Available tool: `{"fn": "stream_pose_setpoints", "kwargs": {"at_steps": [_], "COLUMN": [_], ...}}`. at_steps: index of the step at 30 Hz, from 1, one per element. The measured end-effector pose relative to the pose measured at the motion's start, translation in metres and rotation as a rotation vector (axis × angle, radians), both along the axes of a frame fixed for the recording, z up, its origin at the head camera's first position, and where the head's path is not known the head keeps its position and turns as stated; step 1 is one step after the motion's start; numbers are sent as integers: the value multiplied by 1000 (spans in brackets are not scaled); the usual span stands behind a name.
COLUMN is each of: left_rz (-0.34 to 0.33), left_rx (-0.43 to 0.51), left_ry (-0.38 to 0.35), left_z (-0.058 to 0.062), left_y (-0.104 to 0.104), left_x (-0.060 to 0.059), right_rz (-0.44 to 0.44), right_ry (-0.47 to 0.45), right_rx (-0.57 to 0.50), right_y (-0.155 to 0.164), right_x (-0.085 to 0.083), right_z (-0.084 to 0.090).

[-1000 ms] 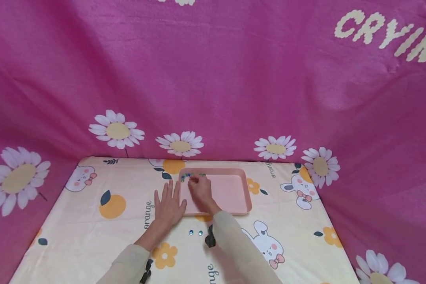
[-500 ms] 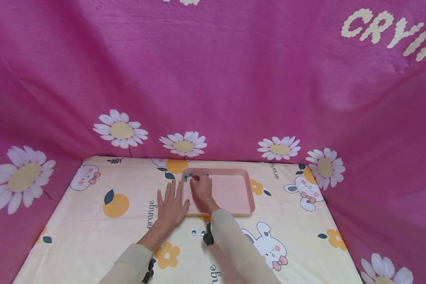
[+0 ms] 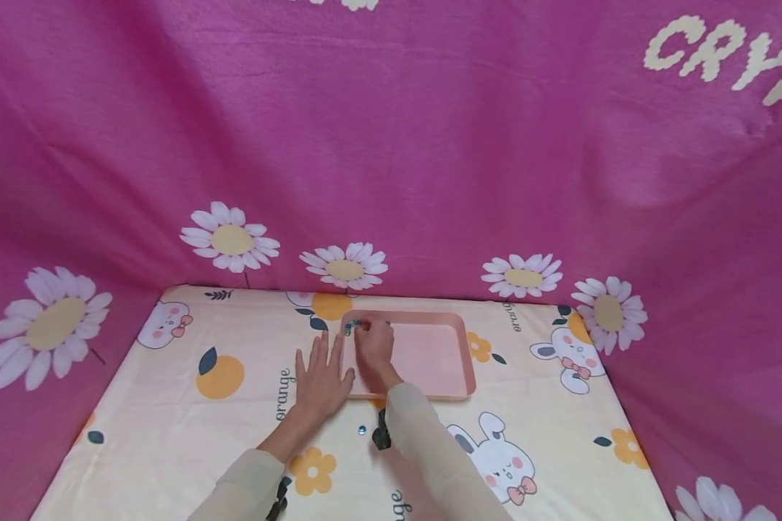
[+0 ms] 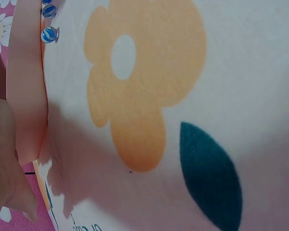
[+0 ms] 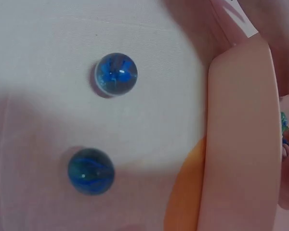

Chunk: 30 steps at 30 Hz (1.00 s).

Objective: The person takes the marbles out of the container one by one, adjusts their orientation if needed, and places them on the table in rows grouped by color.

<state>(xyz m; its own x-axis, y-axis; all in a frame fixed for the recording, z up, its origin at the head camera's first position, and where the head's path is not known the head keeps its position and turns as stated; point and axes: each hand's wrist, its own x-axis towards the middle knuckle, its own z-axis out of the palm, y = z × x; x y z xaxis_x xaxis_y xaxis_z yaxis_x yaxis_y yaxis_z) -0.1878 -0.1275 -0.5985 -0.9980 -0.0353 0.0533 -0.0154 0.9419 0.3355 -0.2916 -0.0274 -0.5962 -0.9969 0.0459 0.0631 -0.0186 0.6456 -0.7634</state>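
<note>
The left hand [image 3: 322,376] is laid flat, fingers straight and spread, on the tablecloth [image 3: 169,405] against the left edge of the pink tray [image 3: 430,354]. The right hand [image 3: 373,347] is curled at the tray's far-left corner, apparently pinching marbles [image 3: 352,327] clustered there.

A: Where is the head camera looking from?
B: It is looking forward and down from above at the pink tray [image 3: 430,354] on the printed cloth [image 3: 169,405].
A: And the wrist views?
B: Both are sitting very close to the cloth, sharing the tray's rim [image 4: 26,96] [image 5: 236,144] and marbles [image 5: 116,73].
</note>
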Motion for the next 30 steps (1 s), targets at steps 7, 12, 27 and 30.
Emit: {"fn": "stream_pose_setpoints", "kwargs": {"at_steps": [7,12,27,30], "left_rz": [6,6,10,10], "left_rx": [-10,-24,-15,-17], "left_ry": [-10,-10,-8,-7], "left_z": [1,0,1,2], "left_y": [0,0,0,0], "left_x": [-1,-1,1,1], "right_rz": [3,-9,19,39], "right_ry": [41,15,88,86], "right_rx": [43,45,-44,-80], "right_y": [-1,-3,8,11], "right_x": [-1,-4,-7,-6], "right_z": [1,-2,-11,-10]}}
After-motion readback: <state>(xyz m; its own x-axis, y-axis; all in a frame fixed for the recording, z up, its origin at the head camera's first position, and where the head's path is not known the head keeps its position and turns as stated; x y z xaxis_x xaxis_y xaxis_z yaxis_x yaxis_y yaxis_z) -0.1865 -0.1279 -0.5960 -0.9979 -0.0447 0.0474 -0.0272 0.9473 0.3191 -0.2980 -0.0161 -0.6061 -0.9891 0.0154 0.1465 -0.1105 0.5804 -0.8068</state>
